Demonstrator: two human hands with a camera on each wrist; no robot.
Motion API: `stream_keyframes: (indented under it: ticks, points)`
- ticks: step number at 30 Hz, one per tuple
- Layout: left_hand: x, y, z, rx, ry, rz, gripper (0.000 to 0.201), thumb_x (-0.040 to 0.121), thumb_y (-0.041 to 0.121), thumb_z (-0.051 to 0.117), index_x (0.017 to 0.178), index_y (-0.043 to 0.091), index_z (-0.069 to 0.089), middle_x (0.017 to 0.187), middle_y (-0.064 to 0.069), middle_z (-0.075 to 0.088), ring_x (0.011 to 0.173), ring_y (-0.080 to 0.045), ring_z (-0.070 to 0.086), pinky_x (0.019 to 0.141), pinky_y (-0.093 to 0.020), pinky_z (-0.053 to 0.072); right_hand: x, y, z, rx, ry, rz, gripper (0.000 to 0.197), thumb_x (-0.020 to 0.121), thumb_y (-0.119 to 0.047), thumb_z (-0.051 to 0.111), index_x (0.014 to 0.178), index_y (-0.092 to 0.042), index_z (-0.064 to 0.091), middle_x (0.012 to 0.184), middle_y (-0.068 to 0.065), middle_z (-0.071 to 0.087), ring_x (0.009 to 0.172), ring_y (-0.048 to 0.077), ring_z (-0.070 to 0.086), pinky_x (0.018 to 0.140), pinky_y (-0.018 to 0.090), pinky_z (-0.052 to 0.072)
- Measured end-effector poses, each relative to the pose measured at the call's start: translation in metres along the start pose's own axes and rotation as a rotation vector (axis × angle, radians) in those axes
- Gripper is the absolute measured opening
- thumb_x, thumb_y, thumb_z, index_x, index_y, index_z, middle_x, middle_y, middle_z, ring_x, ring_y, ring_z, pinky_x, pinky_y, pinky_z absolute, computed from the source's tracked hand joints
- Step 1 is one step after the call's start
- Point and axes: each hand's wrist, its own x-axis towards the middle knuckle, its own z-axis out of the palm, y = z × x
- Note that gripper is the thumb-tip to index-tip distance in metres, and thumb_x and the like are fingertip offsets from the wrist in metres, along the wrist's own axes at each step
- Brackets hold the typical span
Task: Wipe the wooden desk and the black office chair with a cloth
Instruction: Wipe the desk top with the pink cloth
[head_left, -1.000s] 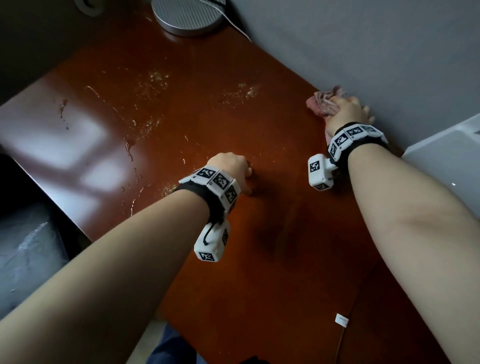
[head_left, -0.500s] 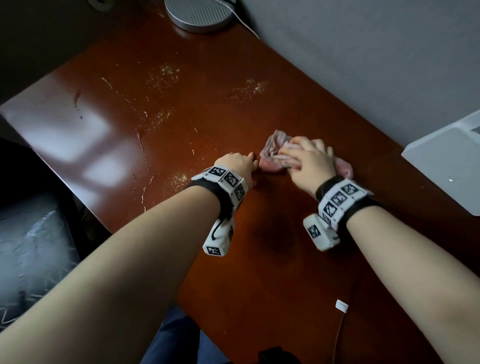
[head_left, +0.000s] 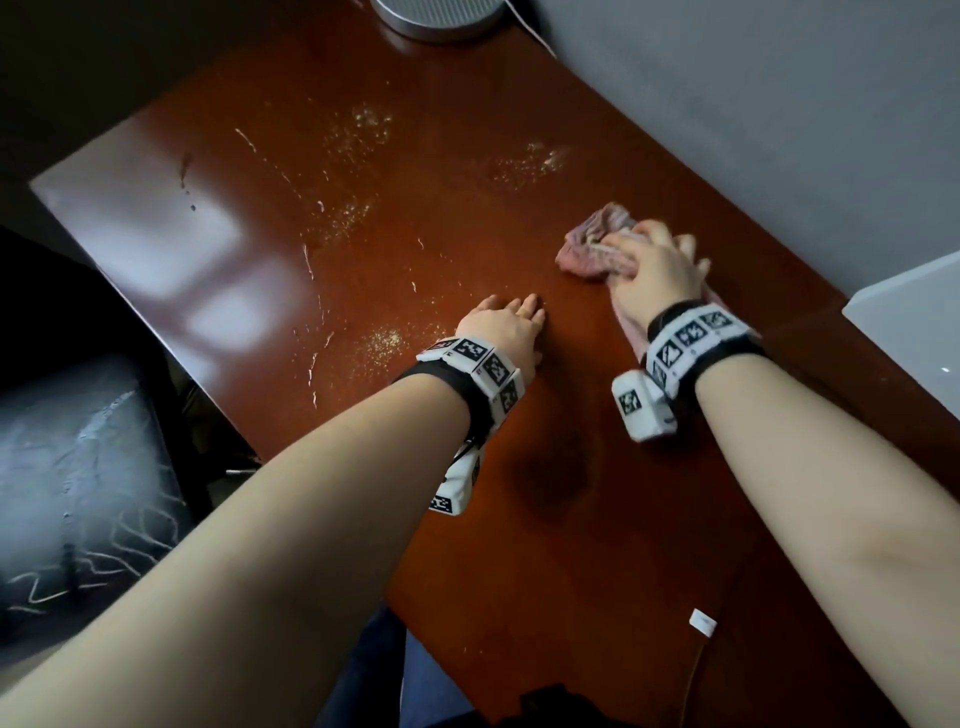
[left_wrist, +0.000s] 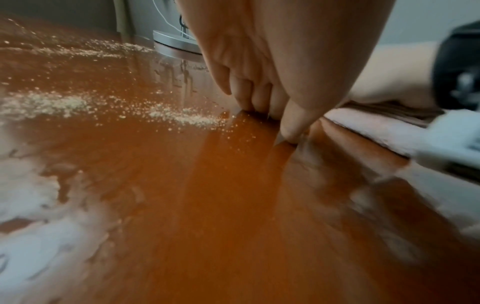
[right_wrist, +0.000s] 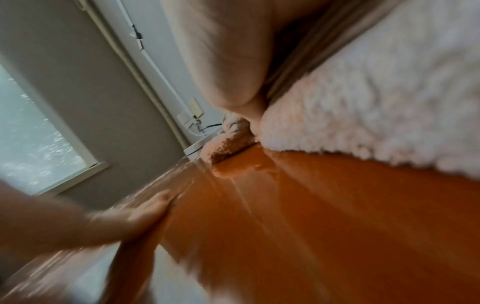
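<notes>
fingers (left_wrist: 249, 96) of the left hand (head_left: 501, 332) are laid straight and close together, tips pressed on the wooden desk (head_left: 597, 545), nothing held. the desk is seen spread wide and glossy, with window light mirrored on its left part. the black office chair (head_left: 78, 467) is glimpsed beside the desk's left edge, untouched. a white box (head_left: 914, 312) is parked at the right edge, and a round silver base (head_left: 436, 21) at the far end; no open container can be made out. the cloth (head_left: 592, 244), pink and bunched, is pressed flat to the desk under the right hand (head_left: 649, 270) near the wall, fingers spread over it and slightly bent; whether it is gripped cannot be told. pale crumbs (head_left: 384, 340) are scattered left of the left hand. only in the right wrist view is a window (right_wrist: 33, 144) shown; only in the left wrist view is the crumb pile seen just beside the fingertips.
</notes>
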Motion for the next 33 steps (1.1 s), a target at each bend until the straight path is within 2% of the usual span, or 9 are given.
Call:
stream_keyframes:
  ticks: [3,5,10,16,22,28,33]
  points:
    - [-0.001,0.000,0.003,-0.022,0.001,-0.004,0.065,0.100,0.036,0.038,0.152,0.014,0.005,0.160,-0.003,-0.002,0.147,-0.017,0.006,0.118,-0.034,0.003,0.024,-0.009,-0.004,0.032,-0.004,0.089,0.044,0.088,-0.023,0.060,0.129,-0.038,0.053,0.142,-0.007,0.037,0.120,0.030,0.035,0.099,0.046,0.031]
    - [-0.006,-0.003,0.007,-0.022,0.049,0.008,0.068,0.099,0.038,0.042,0.152,0.014,0.007,0.160,-0.004,0.000,0.147,-0.018,0.005,0.118,-0.034,0.002,0.027,-0.013,-0.004,0.045,-0.004,0.125,0.045,0.088,-0.022,0.060,0.129,-0.038,0.053,0.143,-0.007,0.036,0.121,0.029,0.034,0.099,0.045,0.031]
    - [-0.034,-0.018,0.023,-0.010,0.224,-0.042,0.061,0.101,0.035,0.033,0.152,0.013,0.007,0.160,-0.005,0.000,0.147,-0.018,-0.002,0.117,-0.034,-0.006,-0.001,-0.026,-0.002,0.054,0.004,0.127,0.043,0.089,-0.020,0.057,0.127,-0.039,0.054,0.143,-0.010,0.035,0.117,0.030,0.035,0.097,0.041,0.033]
    - [-0.076,-0.042,0.045,-0.168,0.306,-0.244,0.060,0.102,0.040,0.019,0.152,0.014,-0.003,0.159,-0.003,-0.010,0.146,-0.016,-0.010,0.116,-0.032,-0.010,-0.054,-0.049,0.013,0.003,-0.022,0.066,0.047,0.087,-0.019,0.060,0.128,-0.040,0.053,0.143,-0.010,0.036,0.117,0.028,0.036,0.097,0.042,0.031]
    - [-0.124,-0.082,0.082,-0.265,0.342,-0.490,0.059,0.101,0.041,0.006,0.151,0.012,-0.008,0.157,-0.005,-0.017,0.145,-0.017,-0.014,0.116,-0.033,-0.011,-0.104,-0.062,0.031,-0.020,-0.032,0.085,0.048,0.086,-0.021,0.059,0.129,-0.040,0.053,0.142,-0.007,0.037,0.116,0.030,0.037,0.095,0.043,0.031]
    - [-0.156,-0.118,0.117,-0.439,0.383,-0.708,0.054,0.103,0.026,0.017,0.151,0.006,0.005,0.159,-0.008,-0.004,0.147,-0.020,-0.003,0.118,-0.035,-0.002,-0.156,-0.083,0.046,-0.018,-0.041,0.097,0.048,0.085,-0.019,0.059,0.128,-0.040,0.054,0.142,-0.007,0.036,0.115,0.030,0.036,0.096,0.044,0.032]
    - [-0.171,-0.132,0.134,-0.484,0.317,-0.658,0.054,0.099,0.016,0.027,0.150,0.007,0.011,0.160,-0.008,0.002,0.147,-0.024,0.000,0.118,-0.036,0.001,-0.202,-0.098,0.060,-0.045,-0.054,0.042,0.048,0.083,-0.022,0.059,0.128,-0.040,0.054,0.141,-0.008,0.037,0.116,0.028,0.035,0.096,0.043,0.031]
